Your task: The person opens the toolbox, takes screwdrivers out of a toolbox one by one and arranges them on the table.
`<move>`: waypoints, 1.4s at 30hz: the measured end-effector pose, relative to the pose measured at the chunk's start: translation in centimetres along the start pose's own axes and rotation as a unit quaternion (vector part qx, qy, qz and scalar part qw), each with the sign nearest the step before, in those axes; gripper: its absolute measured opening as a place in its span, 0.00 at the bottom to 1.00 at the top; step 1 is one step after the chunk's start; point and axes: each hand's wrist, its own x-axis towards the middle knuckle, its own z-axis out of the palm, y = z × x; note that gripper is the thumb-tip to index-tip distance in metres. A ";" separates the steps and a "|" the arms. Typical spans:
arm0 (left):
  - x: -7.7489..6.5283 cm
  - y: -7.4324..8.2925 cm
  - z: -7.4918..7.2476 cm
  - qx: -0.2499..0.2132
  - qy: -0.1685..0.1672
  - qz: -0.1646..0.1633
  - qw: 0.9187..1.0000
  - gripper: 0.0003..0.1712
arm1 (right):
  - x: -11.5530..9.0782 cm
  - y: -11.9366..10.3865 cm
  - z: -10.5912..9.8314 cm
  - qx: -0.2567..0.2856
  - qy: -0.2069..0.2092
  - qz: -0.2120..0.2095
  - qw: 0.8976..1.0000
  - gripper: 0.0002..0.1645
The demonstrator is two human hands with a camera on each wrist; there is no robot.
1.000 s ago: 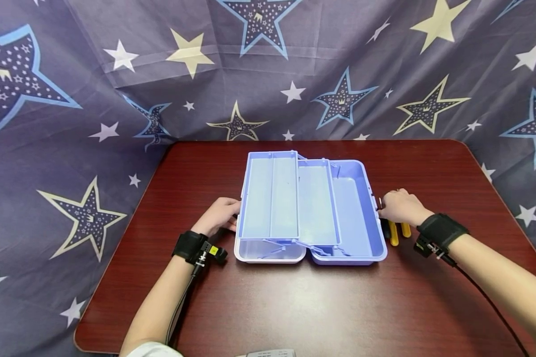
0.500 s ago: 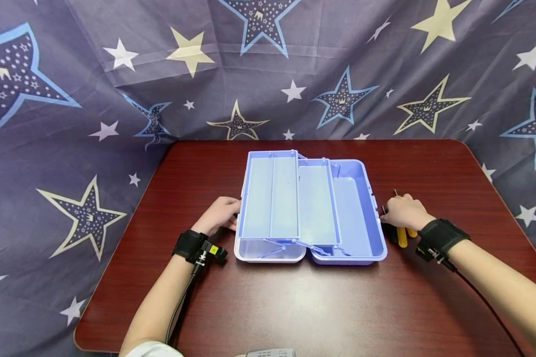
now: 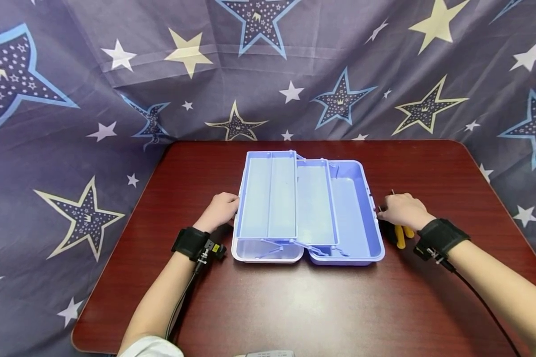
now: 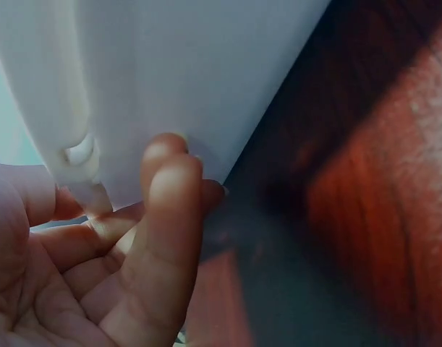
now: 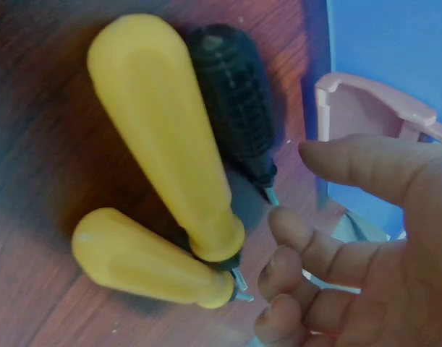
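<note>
Your right hand (image 3: 403,208) is on the tabletop (image 3: 321,317) just outside the right wall of an unfolded periwinkle case (image 3: 346,259), its thumb and fingers apart with no handle between them. Beside the fingertips lie a large yellow screwdriver (image 5: 163,137), a small yellow screwdriver (image 5: 148,260) and a black screwdriver (image 5: 235,101), handles towards you; whether your fingers touch the shafts is hidden. Your left hand (image 3: 221,208) is at the case's left side, fingers bent against its pale wall by a white latch (image 4: 81,150); you cannot tell from these views whether it grips anything. The step in hand looks like handling the screwdrivers. To do it well, bring thumb and fingers round a thick handle rather than the thin shafts, part the black screwdriver from the large yellow one lying against it, and clear the pink latch (image 5: 372,97) beside your thumb. Steady the case lightly with your left hand, so that the raised trays do not shift. Counted: three screwdrivers, two yellow and one black; one case with two halves; two trays, the upper tray (image 3: 259,198) divided into two compartments, the lower tray (image 3: 313,203) beside it; two latches visible; two black wristbands, left (image 3: 190,243) and right (image 3: 443,241).
</note>
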 end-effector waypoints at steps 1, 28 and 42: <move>0.0 0.1 -0.1 0.013 0.004 0.003 1.000 0.19 | 0.0 0.0 0.0 0.006 0.001 -0.004 1.000 0.19; -0.3 4.7 -2.7 0.097 0.036 0.024 0.994 0.20 | -1.0 0.4 -0.1 0.057 0.017 -0.028 0.998 0.17; -0.3 7.8 -3.6 0.130 0.040 0.044 0.990 0.22 | -0.9 1.1 0.5 0.065 0.020 -0.028 0.997 0.17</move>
